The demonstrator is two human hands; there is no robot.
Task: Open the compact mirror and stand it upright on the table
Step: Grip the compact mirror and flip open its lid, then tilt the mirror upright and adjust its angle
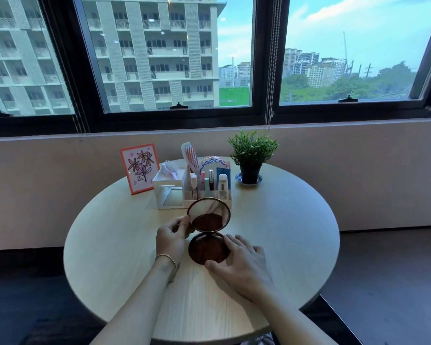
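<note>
So, quick rundown of where this is at:

Compact mirror: the compact mirror is already open, sitting near the middle of the round table, a bit toward the person's side. The lower half lies flat on the wood, and the lid stands up off the hinge, tipped back slightly, glass facing the person.

Step in hand: my read is that the opening part is done and this is the "make it stand" bit, i.e. setting the lid angle and steadying the base.

Left hand: the left hand is at the lid's left rim, with thumb and fingers pinched on the edge. So it's gripping the lid, not the base.

Right hand: the right hand rests spread and loose over the right and near edge of the base, with fingertips touching the rim and the thumb against the front. It's open, pressing or bracing more than grabbing anything.

Next move: probably nudge the lid to an angle where it holds, then ease both hands off slowly. If the hinge is loose, the lid could flop shut or fall back, so I'd let go of the lid first while the base is held down.

Around it: just behind the mirror is a white organizer with tubes and a comb. A framed flower drawing stands back left, and a small potted plant back right. All of it is clear of the hands.
</note>
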